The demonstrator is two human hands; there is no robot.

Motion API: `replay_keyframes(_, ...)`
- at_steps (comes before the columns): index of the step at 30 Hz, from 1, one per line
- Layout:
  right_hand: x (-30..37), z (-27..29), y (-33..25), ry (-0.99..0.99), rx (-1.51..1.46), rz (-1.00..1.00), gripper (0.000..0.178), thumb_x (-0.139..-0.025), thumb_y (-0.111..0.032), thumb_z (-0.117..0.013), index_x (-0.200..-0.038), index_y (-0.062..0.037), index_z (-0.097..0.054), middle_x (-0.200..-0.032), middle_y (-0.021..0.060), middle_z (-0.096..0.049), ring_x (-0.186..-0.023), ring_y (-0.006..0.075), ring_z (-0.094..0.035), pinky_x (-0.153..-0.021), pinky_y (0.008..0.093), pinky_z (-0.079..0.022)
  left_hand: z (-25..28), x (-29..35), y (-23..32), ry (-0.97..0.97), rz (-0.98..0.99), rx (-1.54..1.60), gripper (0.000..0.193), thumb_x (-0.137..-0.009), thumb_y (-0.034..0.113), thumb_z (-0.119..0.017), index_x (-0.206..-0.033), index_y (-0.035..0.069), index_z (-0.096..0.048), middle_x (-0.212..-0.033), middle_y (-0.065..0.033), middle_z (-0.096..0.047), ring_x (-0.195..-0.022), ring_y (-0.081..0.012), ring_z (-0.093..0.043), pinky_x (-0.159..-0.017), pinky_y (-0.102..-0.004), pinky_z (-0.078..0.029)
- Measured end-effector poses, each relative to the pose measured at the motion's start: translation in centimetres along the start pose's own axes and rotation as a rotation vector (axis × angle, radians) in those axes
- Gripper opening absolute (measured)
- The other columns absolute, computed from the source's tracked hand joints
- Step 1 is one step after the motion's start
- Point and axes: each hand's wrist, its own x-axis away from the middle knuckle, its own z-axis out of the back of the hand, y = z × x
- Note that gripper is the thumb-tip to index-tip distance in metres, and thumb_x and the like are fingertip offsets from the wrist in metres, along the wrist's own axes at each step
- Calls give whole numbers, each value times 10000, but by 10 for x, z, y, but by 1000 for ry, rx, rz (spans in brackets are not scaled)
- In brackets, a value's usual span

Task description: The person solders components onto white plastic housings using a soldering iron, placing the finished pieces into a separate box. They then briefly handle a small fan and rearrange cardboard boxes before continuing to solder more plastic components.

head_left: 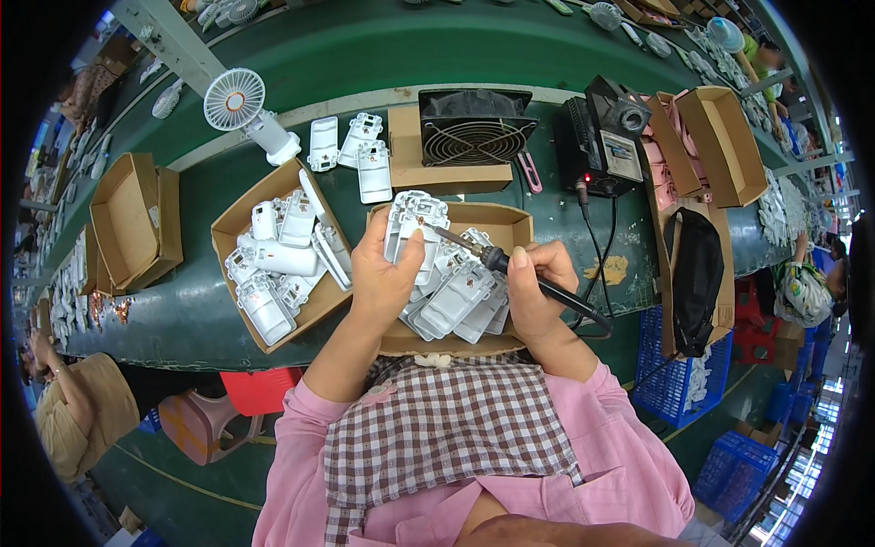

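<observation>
My left hand (385,273) grips a white plastic housing (421,211) with small copper-coloured contacts, held above a cardboard box. In my right hand (540,278) is a soldering iron (497,259), its tip pointing left and at or close to the housing; whether it touches I cannot tell. Under both hands stands the cardboard box (510,219), where several similar white housings (460,299) lie piled. To the left, a second cardboard box (314,326) holds more white housings (284,255). Three loose housings (374,171) rest on the bench beyond it.
A white handheld fan (235,100) stands at the far left, beside a black square cooling fan (477,128) on cardboard. The black soldering station (597,137) is at the right, its cable trailing to the iron. A black pouch (694,283) and boxed pink parts (658,173) lie farther right.
</observation>
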Motion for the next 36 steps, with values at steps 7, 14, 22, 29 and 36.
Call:
replay_keyframes(7, 0, 0, 1, -7, 16, 1, 162, -864, -21, -611, -769, -28, -481, -637, 16, -547, -557, 36, -446, -505, 206, -368, 1, 0, 0, 2, 6, -24, 300, -861, 40, -595, -1152, -16, -552, -971, -55, -635, -854, -94, -593, -754, -240, -483)
replay_keyframes(14, 0, 0, 0, -16, 51, 23, 170, -874, -36, -608, -767, -31, -475, -636, 13, -544, -554, 34, -439, -499, 207, -364, 1, 0, 1, 3, 21, -42, 315, -863, 41, -593, -1169, -17, -544, -984, -64, -638, -868, -101, -599, -766, -244, -484)
replay_keyframes(22, -1, -1, 0, 19, -64, 28, 158, -884, -34, -595, -789, -28, -469, -632, 9, -534, -553, 35, -433, -494, 206, -350, -2, 1, 5, 0, 6, -73, 290, -867, 39, -586, -1152, -4, -555, -978, -46, -637, -858, -84, -586, -762, -234, -476)
replay_keyframes(29, -2, -2, -1, 2, -58, -17, 164, -885, -35, -599, -788, -23, -467, -641, 15, -546, -563, 34, -453, -501, 199, -366, -3, 1, 6, -11, 5, -123, 270, -867, 31, -580, -1135, 1, -564, -976, -30, -625, -866, -78, -571, -777, -231, -467)
replay_keyframes(36, -1, -2, -2, 2, -47, -18, 167, -881, -33, -605, -783, -21, -471, -653, 25, -563, -576, 34, -476, -513, 194, -387, -2, 2, 9, -19, -22, -182, 278, -862, 31, -584, -1137, -4, -566, -976, -31, -616, -871, -82, -574, -775, -230, -468)
